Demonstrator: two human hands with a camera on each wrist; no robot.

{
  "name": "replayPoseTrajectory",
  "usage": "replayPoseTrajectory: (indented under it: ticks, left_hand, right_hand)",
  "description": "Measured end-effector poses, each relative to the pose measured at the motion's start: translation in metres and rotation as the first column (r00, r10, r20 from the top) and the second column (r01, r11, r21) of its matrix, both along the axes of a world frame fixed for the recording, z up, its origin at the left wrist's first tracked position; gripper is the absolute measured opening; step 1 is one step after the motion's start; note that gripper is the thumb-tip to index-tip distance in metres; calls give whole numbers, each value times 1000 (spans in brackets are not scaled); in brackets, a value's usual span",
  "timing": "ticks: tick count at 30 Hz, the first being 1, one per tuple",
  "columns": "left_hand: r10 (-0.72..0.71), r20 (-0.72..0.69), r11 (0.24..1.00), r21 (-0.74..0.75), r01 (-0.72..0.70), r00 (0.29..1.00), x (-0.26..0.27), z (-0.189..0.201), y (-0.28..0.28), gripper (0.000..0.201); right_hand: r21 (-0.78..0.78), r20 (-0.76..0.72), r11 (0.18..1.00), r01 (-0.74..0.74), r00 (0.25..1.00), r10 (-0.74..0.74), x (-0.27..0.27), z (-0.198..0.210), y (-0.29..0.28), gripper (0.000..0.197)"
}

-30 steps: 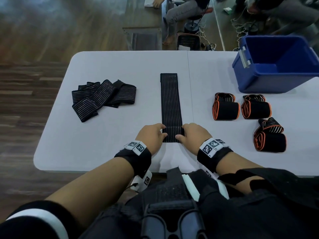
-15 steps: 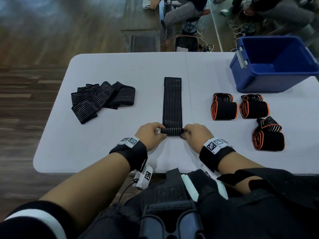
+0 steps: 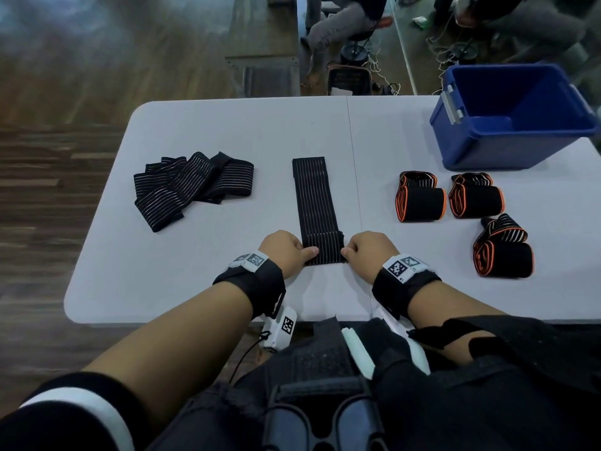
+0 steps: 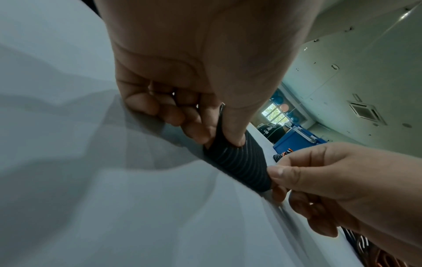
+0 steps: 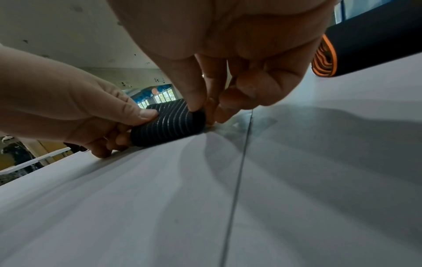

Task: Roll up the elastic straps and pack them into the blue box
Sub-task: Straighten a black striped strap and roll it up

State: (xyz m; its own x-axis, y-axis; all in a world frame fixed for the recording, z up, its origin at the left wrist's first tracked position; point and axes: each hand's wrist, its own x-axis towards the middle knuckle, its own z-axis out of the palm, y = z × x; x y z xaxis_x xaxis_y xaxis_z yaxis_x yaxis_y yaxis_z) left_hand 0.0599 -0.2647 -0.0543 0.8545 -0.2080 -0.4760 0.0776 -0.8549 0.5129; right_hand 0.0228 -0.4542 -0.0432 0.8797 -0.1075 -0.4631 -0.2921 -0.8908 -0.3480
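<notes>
We record one black striped strap (image 3: 314,196) laid flat on the white counter (image 3: 208,131), close to its middle seam. Its long axis runs straight away from the person, far end pointing toward the counter's back edge. The near end is wound into a short roll (image 3: 323,252) whose axis lies crosswise, left to right, resting on the counter.

The left hand (image 3: 286,250) holds the roll's left end: in the left wrist view the thumb presses on top and the curled fingers (image 4: 194,130) tuck against the end. The right hand (image 3: 370,252) holds the right end the same way, thumb on top and fingers (image 5: 228,108) curled beside it, tips touching the counter. Both hands are therefore closed in a pinch on the roll.

We count three rolled straps with orange edging on the right side of the counter: two side by side (image 3: 421,198) (image 3: 476,198), just in front of the blue box, and a third (image 3: 502,252) nearer the person. All three lie on their sides, well apart from the hands.

One blue box (image 3: 487,148) stands at the far right corner, open at the top; no strap shows in the part of its inside that we see.

On the left lies one loose pile of black striped straps (image 3: 192,187), overlapping; their number we cannot tell.
</notes>
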Motion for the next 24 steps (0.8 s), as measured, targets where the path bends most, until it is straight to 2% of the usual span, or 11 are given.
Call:
replayPoseTrajectory:
  ticks: [2, 4, 7, 10, 13, 16, 20, 22, 24]
  left_hand:
    - [-1, 66, 999, 33, -1, 998, -1, -1, -1, 46]
    - [32, 143, 999, -1, -32, 989, -2, -1, -1, 35]
    - [-13, 235, 998, -50, 25, 972, -4, -1, -2, 33]
    - [-118, 285, 993, 9, 120, 951, -2, -4, -3, 34]
    - [-208, 261, 978, 79, 194, 943, -1, -6, -3, 41]
    - [-252, 230, 966, 119, 230, 940, -4, -8, 2, 49]
    - [-352, 181, 933, 150, 328, 918, -5, -7, 13, 68]
    - [-361, 155, 927, 169, 336, 919, -3, -7, 15, 80]
    - [-294, 142, 954, 100, 282, 945, -1, -9, 14, 76]
  right_hand:
    - [-7, 24, 1000, 30, 999, -30, -1, 0, 2, 23]
    - [24, 120, 999, 41, 992, -43, -4, -2, 3, 21]
    - [-27, 234, 996, -83, 968, 87, -7, -6, 2, 28]
    - [-90, 229, 983, -163, 957, 180, -6, -7, 4, 33]
    - [-122, 181, 971, -205, 957, 225, -6, -9, 5, 38]
    - [-98, 146, 978, -185, 969, 198, -8, -9, 5, 43]
    - [-55, 94, 980, -191, 976, 195, -6, -7, -2, 64]
    - [-70, 85, 977, -200, 975, 206, -2, -8, -3, 63]
    - [-61, 103, 982, -181, 977, 187, 0, -11, -3, 55]
